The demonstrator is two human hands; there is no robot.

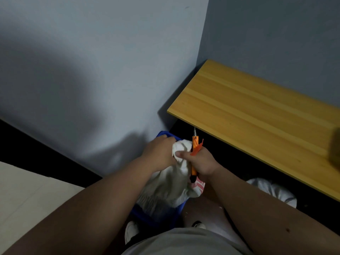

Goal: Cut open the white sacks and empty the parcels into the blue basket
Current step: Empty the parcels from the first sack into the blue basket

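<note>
A white sack [171,184] hangs over the blue basket [160,216], which stands on the floor against the wall. My left hand [159,153] grips the sack's bunched top. My right hand [201,163] pinches the same top with its thumb and also holds an orange utility knife [194,157] upright, blade pointing up. An orange tag [197,147] sticks out beside the knife. A pink and white parcel [198,185] shows at the sack's lower right edge.
A wooden bench top [257,115] runs along the right wall, close to my right arm. Another white sack [274,190] lies on the dark floor under it. A grey wall stands right behind the basket. My shoes are just below the basket.
</note>
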